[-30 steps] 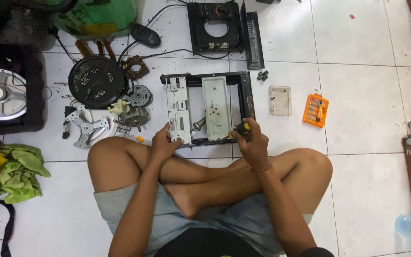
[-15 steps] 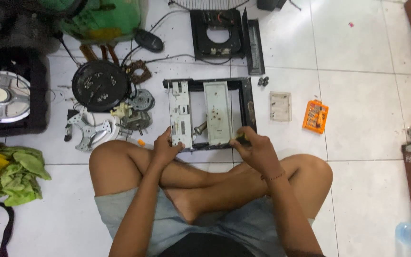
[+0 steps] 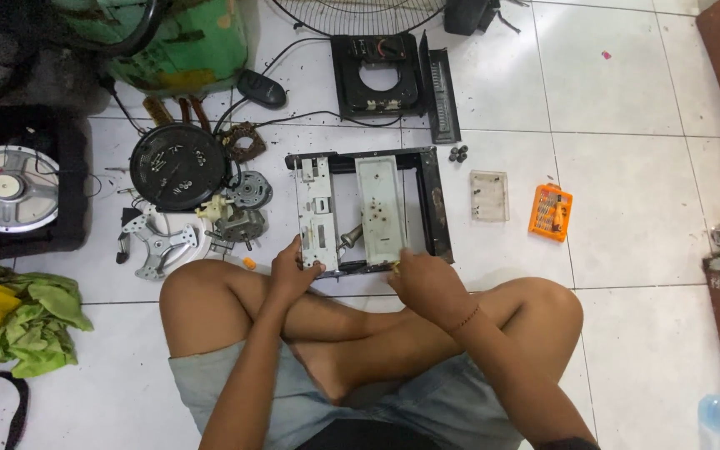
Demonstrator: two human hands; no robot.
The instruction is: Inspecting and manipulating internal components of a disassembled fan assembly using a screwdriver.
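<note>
Both hands — left hand (image 3: 293,268), right hand (image 3: 427,283) — grip the metal chassis (image 3: 368,208), orange bit case (image 3: 551,212) nearby.

A home repair corner on a white tiled floor (image 3: 627,92). Around lie a speaker (image 3: 8,188), small motor (image 3: 239,223) and screwdriver set (image 3: 551,212).

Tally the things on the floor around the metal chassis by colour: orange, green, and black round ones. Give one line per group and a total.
Orange: 1, screwdriver case
Green: 2, cloth and drum
Black round: 1, disc
Total: 4
</note>
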